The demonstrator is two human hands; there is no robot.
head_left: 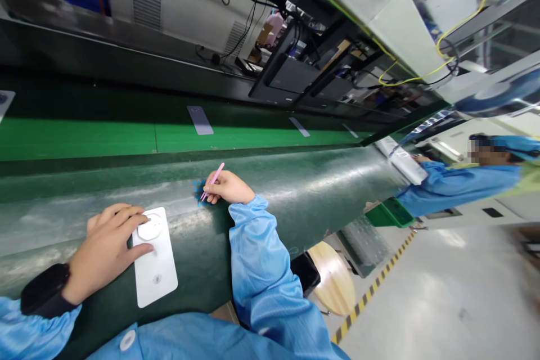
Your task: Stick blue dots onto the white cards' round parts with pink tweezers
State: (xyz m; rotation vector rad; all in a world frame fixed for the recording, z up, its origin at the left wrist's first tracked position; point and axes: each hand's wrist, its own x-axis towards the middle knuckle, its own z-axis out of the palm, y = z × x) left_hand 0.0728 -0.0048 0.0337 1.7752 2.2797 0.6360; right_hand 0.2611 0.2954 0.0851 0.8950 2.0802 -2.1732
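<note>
Head view, rolled hard onto its side, and we're right over the bench: the left hand (105, 247) lies with fingers curled across the top of a white plastic card (157, 273), thumb along its edge, pinning it down against the dark green bench mat (304, 197), which gives a steady hold on the card. A round raised disc (149, 226) sits on the card just under those fingertips, partly covered by them. The right hand (228, 187) is closed narrow in a pen grip around pink tweezers (214, 181), resting its heel on the mat for a steady tip, and right at that tip, beyond the right hand, is a blue tuft (198, 191), too small to identify. Between the hands, nothing blocks the way. A black watch (44, 289) wraps the left wrist, and blue smock sleeves (257, 259) cover both arms. Beyond the hands runs a green conveyor belt (169, 138) carrying pale cards (200, 120), and well off to the right of the right hand a co-worker (458, 185) in blue works at the same bench, beside a green tray (390, 212).
</note>
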